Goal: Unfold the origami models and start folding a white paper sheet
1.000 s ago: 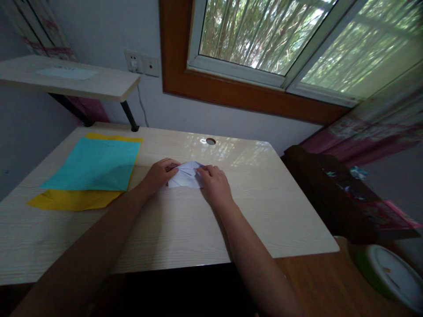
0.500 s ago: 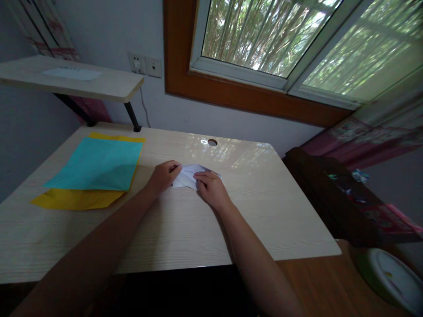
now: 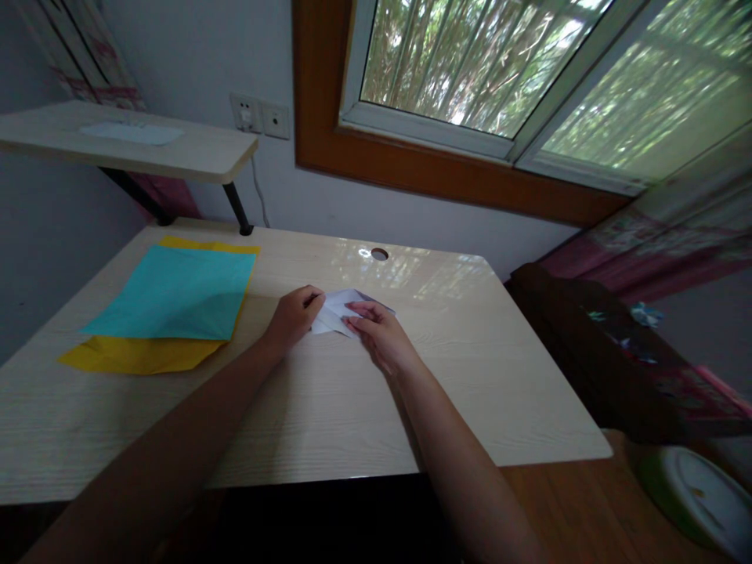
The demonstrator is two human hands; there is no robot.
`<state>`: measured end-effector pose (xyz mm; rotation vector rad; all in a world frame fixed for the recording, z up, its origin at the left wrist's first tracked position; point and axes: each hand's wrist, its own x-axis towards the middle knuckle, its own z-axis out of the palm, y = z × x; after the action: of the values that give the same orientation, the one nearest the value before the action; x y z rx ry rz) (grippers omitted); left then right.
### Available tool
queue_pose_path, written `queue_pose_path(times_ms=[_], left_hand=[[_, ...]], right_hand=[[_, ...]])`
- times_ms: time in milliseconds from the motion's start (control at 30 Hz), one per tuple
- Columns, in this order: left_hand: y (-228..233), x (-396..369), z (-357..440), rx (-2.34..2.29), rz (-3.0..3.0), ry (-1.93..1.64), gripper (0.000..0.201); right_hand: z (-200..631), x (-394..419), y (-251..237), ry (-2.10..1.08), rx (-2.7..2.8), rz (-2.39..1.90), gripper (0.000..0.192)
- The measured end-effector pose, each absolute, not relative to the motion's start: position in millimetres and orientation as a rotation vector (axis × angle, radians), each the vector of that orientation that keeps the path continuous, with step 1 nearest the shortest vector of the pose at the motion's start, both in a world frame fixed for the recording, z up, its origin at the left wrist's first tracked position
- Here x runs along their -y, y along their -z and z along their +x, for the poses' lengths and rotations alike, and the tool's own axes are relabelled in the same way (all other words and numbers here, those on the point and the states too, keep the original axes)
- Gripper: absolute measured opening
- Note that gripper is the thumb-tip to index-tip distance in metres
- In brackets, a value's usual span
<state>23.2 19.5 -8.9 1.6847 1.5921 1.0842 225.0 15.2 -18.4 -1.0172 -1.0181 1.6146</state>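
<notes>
A small piece of folded white paper (image 3: 336, 307) lies on the pale wooden desk (image 3: 329, 415), creased and with angled edges. My left hand (image 3: 295, 313) is closed on its left end, thumb and fingers pinching the edge. Over the right part of the paper is my right hand (image 3: 379, 329), thumb and fingers apart. Its fingertips are at the paper's surface; whether they touch it I cannot tell. Part of the paper's right side is hidden behind that hand.
Left of my hands, a turquoise sheet (image 3: 182, 290) lies on yellow paper (image 3: 141, 356). A raised shelf (image 3: 205, 157) with a white sheet (image 3: 132, 133) stands at the back left. The desk has a cable hole (image 3: 379, 254) near the wall. A round lidded bin (image 3: 699, 493) stands at lower right.
My right hand's thumb and fingers have spread apart and lifted a little off the paper. The left hand keeps its hold. The view has shifted slightly.
</notes>
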Motion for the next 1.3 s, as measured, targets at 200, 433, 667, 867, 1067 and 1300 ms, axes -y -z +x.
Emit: queue_pose_path(times_ms=[200,433,667,867,1067,1300], left_hand=[[8.8,-17.7,25.9,-1.574,1.68,-1.074,0.028],[9.2,-19.9,25.2,-1.562,1.72,-1.092,0.026],[10.0,-20.1,25.2,-1.527,1.714,-1.085,0.028],[16.9,-22.9,23.8,-1.456,1.766,-1.093,0.027],[25.9,-24.5,25.5,-1.248,1.844,-1.158,0.039],[30.7,-22.9,28.4,-1.187,1.935,-1.219,0.064]], right_hand=[[221.1,-9.1,2.8,-1.735,0.717,-0.929,0.038],[223.4,-9.0,1.0,-1.753,0.675,-0.946,0.033],[221.9,-10.9,4.1,-1.698,0.638,-0.882,0.035],[217.8,-8.3,6.7,-1.757,0.705,-0.848,0.04],[219.1,-7.4,2.8,-1.659,0.705,-0.842,0.037],[220.9,-7.0,-1.5,-1.562,0.756,-0.812,0.033]])
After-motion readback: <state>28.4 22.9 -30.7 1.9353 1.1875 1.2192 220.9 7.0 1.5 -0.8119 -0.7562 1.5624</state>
